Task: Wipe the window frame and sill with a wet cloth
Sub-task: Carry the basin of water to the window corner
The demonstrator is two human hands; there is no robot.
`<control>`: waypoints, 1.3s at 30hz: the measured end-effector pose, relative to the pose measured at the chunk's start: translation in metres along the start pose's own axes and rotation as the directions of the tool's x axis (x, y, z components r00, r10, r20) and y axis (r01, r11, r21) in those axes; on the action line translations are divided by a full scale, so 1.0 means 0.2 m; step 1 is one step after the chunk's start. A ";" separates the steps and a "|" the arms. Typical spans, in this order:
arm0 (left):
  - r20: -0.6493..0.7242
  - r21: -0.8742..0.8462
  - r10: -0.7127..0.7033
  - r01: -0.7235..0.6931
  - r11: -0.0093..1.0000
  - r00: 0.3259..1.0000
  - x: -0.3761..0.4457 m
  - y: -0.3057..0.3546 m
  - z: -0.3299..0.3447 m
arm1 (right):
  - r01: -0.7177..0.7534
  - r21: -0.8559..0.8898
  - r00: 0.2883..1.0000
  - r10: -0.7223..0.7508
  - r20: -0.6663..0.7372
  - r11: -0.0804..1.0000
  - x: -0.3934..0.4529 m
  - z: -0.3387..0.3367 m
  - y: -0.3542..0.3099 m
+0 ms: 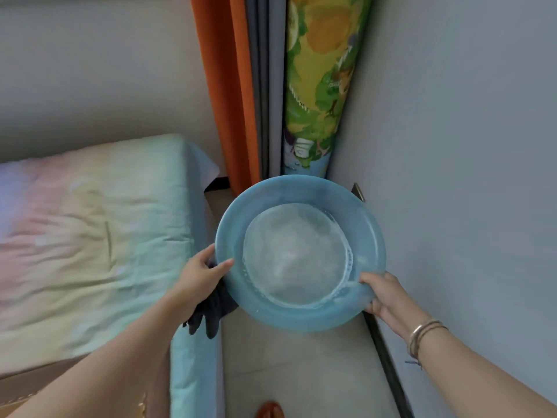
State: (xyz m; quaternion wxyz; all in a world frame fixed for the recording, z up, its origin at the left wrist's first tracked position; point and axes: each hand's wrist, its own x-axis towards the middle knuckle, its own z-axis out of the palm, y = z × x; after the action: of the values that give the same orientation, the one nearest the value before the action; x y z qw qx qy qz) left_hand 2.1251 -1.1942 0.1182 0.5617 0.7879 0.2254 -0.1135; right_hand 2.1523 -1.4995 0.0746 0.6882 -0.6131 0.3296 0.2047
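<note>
— Cloth (212, 312) first: dark grey, limp, soft-looking, hanging in loose folds below the left hand (200, 279). It seems trapped between that hand's fingers and the underside of the basin (373, 236), just beside the edge of the bed (90, 230). How will it handle?

— Light and floppy, I'd judge, and heavier and drippy once soaked. Best bunched in the palm for wiping, not held by a corner. Whether it's already wet I cannot tell.

— And the basin?

— Blue plastic, round, wide-rimmed, with clear water sloshing inside — a line of foam or bubbles shows along the right of the water's edge. Likely fairly heavy and prone to spilling, the rim slick if wet. Taking it at opposite sides, as now, is the sensible hold.

— The hands, exactly?

— Left hand grips the left rim, thumb lying over the top, fingers curled beneath with the cloth. Right hand (384, 294), with bracelets (422, 334) at the wrist, grips the lower right rim, fingertips hooked over the edge.

— Around it?

— Basin is held above a narrow strip of pale floor (301, 372) between bed and wall (467, 176). Beyond it hang an orange curtain (229, 86) and a grey one (265, 86), with a fruit-patterned roll (322, 79) stood in the corner. No window frame or sill shows.
</note>
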 end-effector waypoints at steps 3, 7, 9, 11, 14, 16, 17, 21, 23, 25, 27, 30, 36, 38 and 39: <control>0.033 0.007 -0.023 0.023 1.000 0.999 0.23 -0.13 0.06 | -0.001 0.010 1.000 0.001 -0.009 1.000 0.23 0.03 0.07; 0.055 0.022 -0.046 0.045 0.999 0.997 0.53 -0.30 0.19 | -0.021 -0.011 0.999 0.020 -0.040 1.000 0.55 0.05 0.18; 0.066 0.045 -0.051 0.048 0.998 0.997 0.64 -0.36 0.25 | -0.026 -0.010 0.998 0.025 -0.054 1.000 0.68 0.04 0.22; 0.073 0.050 -0.059 0.056 0.997 0.996 0.76 -0.43 0.33 | -0.041 0.005 0.998 0.041 -0.055 0.999 0.82 0.03 0.27; 0.072 0.063 -0.066 0.061 0.996 0.995 0.88 -0.49 0.41 | -0.057 0.018 0.997 0.057 -0.055 0.998 0.96 0.02 0.32; 0.073 0.080 -0.076 0.070 0.994 0.994 0.97 -0.52 0.46 | -0.072 0.028 0.996 0.073 -0.059 0.997 1.06 0.00 0.35; 0.073 0.097 -0.076 0.068 0.993 0.994 1.01 -0.54 0.48 | -0.075 0.038 0.995 0.077 -0.056 0.996 1.10 0.00 0.36; 0.054 0.095 -0.076 0.071 0.993 0.996 1.13 -0.56 0.53 | -0.079 0.065 0.995 0.083 -0.056 0.995 1.21 0.00 0.38; 0.044 0.102 -0.080 0.075 0.992 0.996 1.19 -0.55 0.55 | -0.071 0.070 0.995 0.076 -0.060 0.995 1.26 0.01 0.36; 0.032 0.111 -0.092 0.088 0.990 0.995 1.25 -0.54 0.56 | -0.067 0.075 0.996 0.071 -0.062 0.995 1.31 0.02 0.34; 0.027 0.117 -0.096 0.092 0.989 0.995 1.31 -0.54 0.58 | -0.063 0.077 0.996 0.068 -0.062 0.995 1.35 0.03 0.32; 0.037 0.127 -0.108 0.103 0.987 0.993 1.35 -0.55 0.61 | -0.078 0.080 0.994 0.084 -0.074 0.994 1.39 0.01 0.32; 0.034 0.142 -0.133 0.127 0.982 0.990 1.38 -0.64 0.63 | -0.075 0.095 0.994 0.082 -0.076 0.993 1.45 0.01 0.40; 0.024 0.147 -0.126 0.121 0.982 0.992 1.38 -0.64 0.63 | -0.079 0.100 0.993 0.087 -0.076 0.992 1.46 0.01 0.42; 0.019 0.165 -0.123 0.119 0.979 0.992 1.38 -0.64 0.63 | -0.089 0.110 0.993 0.097 -0.070 0.990 1.46 0.02 0.43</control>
State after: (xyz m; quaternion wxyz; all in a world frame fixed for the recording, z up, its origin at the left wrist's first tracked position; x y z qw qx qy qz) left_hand 2.3142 -1.2148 -0.1512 0.4906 0.8143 0.2546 -0.1771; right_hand 2.2972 -1.5178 -0.1915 0.6966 -0.5669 0.3938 0.1954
